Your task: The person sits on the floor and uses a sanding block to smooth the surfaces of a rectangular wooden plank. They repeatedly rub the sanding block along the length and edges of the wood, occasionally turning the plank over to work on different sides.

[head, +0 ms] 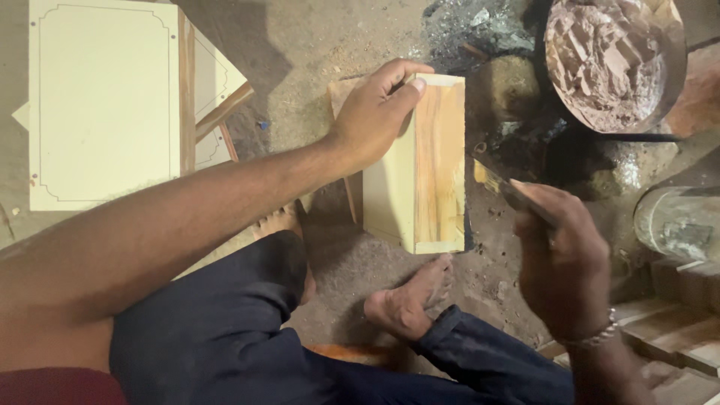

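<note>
Head view: looks straight down on a person seated on a gritty floor [315, 45], knees in dark blue trousers, bare feet forward.
Left hand [375, 112]: laid over the top left corner of the wooden piece, fingers curled over its upper edge, thumb along the top, pressing it down; not spread flat.
Wooden piece [431, 165]: an upright rectangular block standing on the floor between the two hands, just above the feet; its left part is pale cream, its right part shows bare orange-brown grain.
Right hand [562, 262]: closed in a fist round the handle of a brush, with a metal bracelet at the wrist.
Brush [499, 184]: its pale tip sits just beside the right edge of the wooden piece; whether it touches cannot be told.
Right foot [409, 300]: toes point up at the lower edge of the wooden piece, close to it.
Bowl [611, 64]: round dark pan at upper right, filled with lumpy pinkish-brown paste, well apart from the brush.
Cream panels [101, 105]: flat boards with thin outlined borders, lying at upper left, away from both hands.
Wooden slats [667, 330]: stacked at lower right, beside the right wrist.
</note>
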